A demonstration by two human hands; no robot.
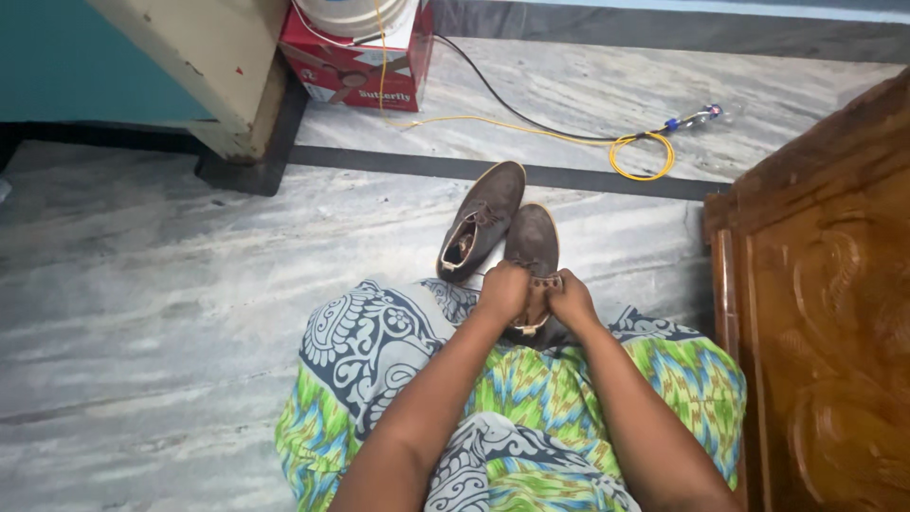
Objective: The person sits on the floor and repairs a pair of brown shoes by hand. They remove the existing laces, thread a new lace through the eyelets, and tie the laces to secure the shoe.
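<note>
Two brown suede ankle boots stand on the marble floor in front of my lap. The left boot point(483, 220) stands free, its opening facing me. The right boot point(533, 242) is closer to me, and both hands are at its opening. My left hand point(502, 291) is closed on the boot's near left edge by the laces. My right hand point(571, 299) grips its right edge. The boot's heel end is hidden by my hands. My lap is covered by a green, blue and white patterned cloth point(379, 346).
A carved wooden cabinet point(825, 303) stands close on the right. A red cardboard box point(355, 66) with a white appliance on it sits at the back, next to a cream wooden post point(213, 71). A yellow wire point(640, 156) and a black cable lie on the floor behind the boots.
</note>
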